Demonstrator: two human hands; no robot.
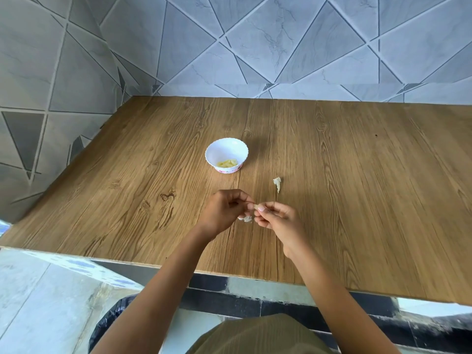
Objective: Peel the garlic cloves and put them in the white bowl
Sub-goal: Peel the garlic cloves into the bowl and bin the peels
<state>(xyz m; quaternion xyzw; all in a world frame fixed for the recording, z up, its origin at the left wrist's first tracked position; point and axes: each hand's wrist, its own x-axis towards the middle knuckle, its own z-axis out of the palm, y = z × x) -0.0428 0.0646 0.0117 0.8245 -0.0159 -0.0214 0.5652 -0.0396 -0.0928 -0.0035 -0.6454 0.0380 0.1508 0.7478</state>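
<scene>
A small garlic clove (pixel 256 206) is pinched between the fingertips of my left hand (pixel 224 212) and my right hand (pixel 277 217), just above the wooden table (pixel 357 175). Both hands meet at the clove, fingers curled. Beyond them stands the white bowl (pixel 213 152) with a scalloped rim, holding several peeled yellowish cloves (pixel 227 163). A scrap of white garlic skin (pixel 246 219) lies on the table under my hands.
Another piece of garlic skin (pixel 277 183) lies to the right of the bowl. The table's near edge (pixel 229 274) runs below my forearms. A tiled wall (pixel 255 47) stands behind the table and at its left side.
</scene>
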